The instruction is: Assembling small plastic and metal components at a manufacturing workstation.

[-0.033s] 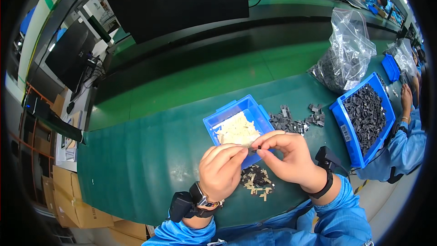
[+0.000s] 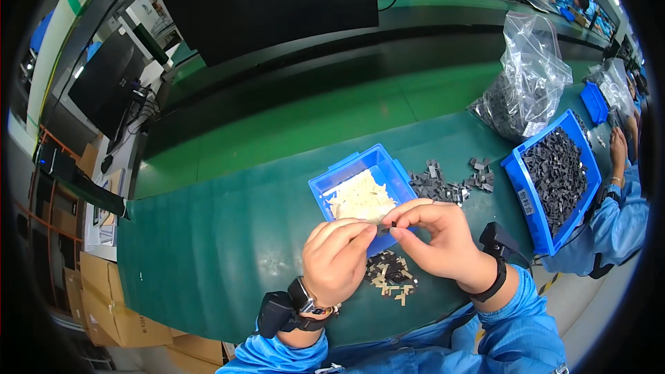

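My left hand (image 2: 337, 257) and my right hand (image 2: 442, 244) meet at the near edge of a small blue bin (image 2: 393, 174). Between the fingertips of both is a small black plastic part (image 2: 393, 224), pinched by thumb and forefinger on the right. Left thumb and fingers press together at its other end, mostly covering it. Cream-coloured small pieces (image 2: 360, 196) fill part of the bin. Just below the hands lies a pile of black and beige assembled parts (image 2: 392, 275). Loose dark grey plastic pieces (image 2: 435, 183) are spread right of the bin.
At the right, a larger blue bin (image 2: 528, 202) is full of black pieces, with a clear plastic bag (image 2: 530, 76) of dark parts behind it. A co-worker's arm (image 2: 616, 197) is beyond. Cardboard boxes (image 2: 125, 305) stand left of the green table (image 2: 208, 249); a dark panel (image 2: 277, 7) hangs ahead.
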Available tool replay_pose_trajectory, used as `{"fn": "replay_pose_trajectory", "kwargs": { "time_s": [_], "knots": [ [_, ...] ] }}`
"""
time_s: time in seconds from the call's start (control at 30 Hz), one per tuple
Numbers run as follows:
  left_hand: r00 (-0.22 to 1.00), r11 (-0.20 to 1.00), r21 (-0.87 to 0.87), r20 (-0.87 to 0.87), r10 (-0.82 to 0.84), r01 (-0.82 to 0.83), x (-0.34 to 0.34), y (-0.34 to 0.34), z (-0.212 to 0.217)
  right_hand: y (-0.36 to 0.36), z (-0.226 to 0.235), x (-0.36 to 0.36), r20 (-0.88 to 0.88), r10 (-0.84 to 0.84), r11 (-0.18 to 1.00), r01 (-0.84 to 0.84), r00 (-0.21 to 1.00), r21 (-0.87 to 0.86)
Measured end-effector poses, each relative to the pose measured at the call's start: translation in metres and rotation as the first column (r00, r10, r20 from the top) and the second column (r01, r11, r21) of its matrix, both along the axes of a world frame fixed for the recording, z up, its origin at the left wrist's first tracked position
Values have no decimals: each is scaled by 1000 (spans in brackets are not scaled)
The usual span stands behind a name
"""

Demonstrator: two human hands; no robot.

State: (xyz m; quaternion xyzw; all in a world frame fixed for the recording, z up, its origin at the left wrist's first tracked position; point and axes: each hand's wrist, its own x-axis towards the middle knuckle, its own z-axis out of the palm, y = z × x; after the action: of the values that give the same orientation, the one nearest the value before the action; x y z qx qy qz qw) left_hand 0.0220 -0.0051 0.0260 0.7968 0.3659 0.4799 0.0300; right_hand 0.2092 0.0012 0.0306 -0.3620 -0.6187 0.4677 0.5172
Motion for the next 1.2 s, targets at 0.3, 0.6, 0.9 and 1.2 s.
{"fn": "replay_pose_trajectory", "kwargs": {
  "time_s": [0.3, 0.6, 0.9, 1.2],
  "knots": [
    [1000, 1000, 7, -3, -6, 6, 2, 0, 0, 1, 0, 2, 64, 17, 1000, -15, 998, -20],
    [1000, 1000, -2, -17, -18, 18, 2, 0, 3, 1, 1, 1, 116, 19, 1000, -17, 993, -15],
    [1000, 1000, -13, -24, -19, 19, 3, -1, 3, 3, 3, 3, 125, 35, 999, -30, 992, -39],
    [996, 996, 2, 33, -85, 85, 8, -3, 5, 7, 4, 13, 136, 80, 997, -78, 988, -19]
  ]
}}
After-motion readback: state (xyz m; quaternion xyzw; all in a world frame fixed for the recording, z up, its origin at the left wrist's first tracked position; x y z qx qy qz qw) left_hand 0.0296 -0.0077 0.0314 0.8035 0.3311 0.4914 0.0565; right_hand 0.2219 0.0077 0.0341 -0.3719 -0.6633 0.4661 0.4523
